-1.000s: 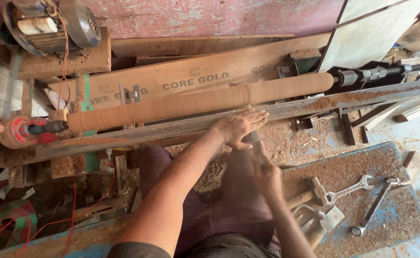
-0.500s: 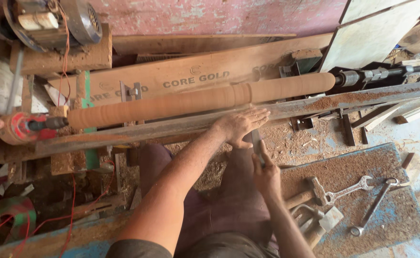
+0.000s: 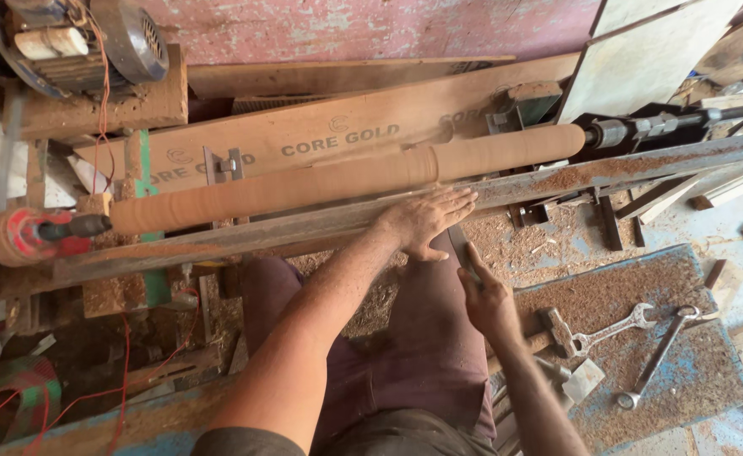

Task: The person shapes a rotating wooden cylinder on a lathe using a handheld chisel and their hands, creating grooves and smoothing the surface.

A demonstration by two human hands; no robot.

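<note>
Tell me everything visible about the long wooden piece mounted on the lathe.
The long wooden piece is a pale brown round spindle, lying nearly level, rising slightly to the right. Its right section is thicker, stepping down near the middle to a slimmer left length. A metal centre holds each end. The left hand lies on the rail just below; contact with the wood is unclear.

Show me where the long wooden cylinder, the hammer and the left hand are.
long wooden cylinder (image 3: 321, 181), head view, middle of its length.
hammer (image 3: 560, 331), head view, its metal head.
left hand (image 3: 422, 221), head view, back of the hand.
</note>
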